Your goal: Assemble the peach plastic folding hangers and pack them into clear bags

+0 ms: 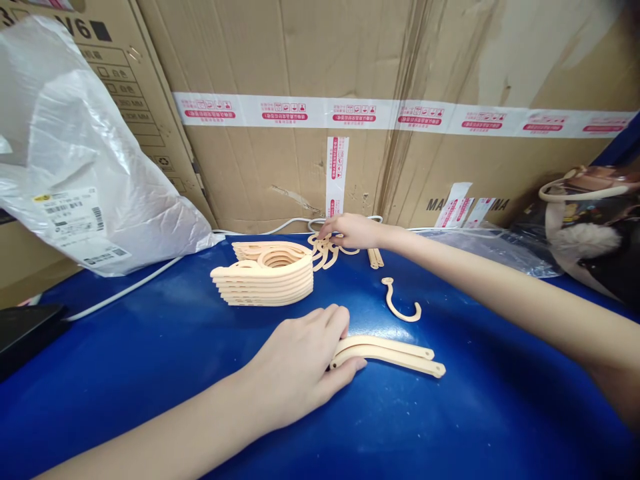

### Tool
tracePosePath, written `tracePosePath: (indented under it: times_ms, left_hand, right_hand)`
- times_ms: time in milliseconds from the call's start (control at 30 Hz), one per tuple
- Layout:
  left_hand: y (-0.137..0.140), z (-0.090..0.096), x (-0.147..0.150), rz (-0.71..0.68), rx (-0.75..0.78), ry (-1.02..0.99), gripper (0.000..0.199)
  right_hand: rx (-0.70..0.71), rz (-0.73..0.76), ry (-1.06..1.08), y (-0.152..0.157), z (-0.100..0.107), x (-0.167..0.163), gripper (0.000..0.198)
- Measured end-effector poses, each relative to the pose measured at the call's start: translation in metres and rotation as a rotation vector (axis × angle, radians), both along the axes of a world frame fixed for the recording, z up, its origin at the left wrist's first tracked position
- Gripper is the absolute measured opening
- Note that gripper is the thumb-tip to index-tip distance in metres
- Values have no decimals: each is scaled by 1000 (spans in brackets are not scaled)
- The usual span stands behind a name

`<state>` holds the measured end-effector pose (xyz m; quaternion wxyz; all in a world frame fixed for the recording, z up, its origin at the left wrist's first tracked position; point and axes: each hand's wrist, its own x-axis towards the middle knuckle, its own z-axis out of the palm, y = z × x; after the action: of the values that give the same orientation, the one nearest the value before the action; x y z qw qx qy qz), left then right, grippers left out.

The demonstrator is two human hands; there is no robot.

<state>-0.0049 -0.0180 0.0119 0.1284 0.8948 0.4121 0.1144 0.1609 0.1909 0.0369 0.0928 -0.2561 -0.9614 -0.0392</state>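
Observation:
My left hand (310, 353) is closed around one end of a pair of cream curved hanger arms (395, 353). Their far ends, each with a small hole, point right, just over or on the blue table. Farther back, my right hand (353, 231) reaches into a small heap of cream hanger hooks (327, 257), its bent fingers pinching at one of them. A single hook (400, 310) lies apart, between my two hands. Left of the heap stands a neat stack of folded cream hangers (263, 283).
Behind the blue table (200, 413) stand large cardboard boxes (290, 53). A silvery plastic parcel (100, 147) leans at the left, near a white cable (130, 290) and a dark flat object (30, 337). More hanger arms (375, 259) lie under my right wrist. Clear plastic (470, 250) and a bag (585, 227) are at right.

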Motion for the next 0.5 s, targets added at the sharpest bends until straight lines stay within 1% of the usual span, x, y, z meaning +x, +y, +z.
tracePosePath:
  times_ms: [167,300,500]
  left_hand:
    - [1,2,0,1,-4,9,22]
    - [1,2,0,-4,3,-3,22]
    - [1,3,0,-7,-5,12,22]
  right_hand:
    - [32,7,-94,-2,1,-13,40]
    - [1,36,-176,10,2,-30,45]
    - [-34,24,-274,32,2,-42,30]
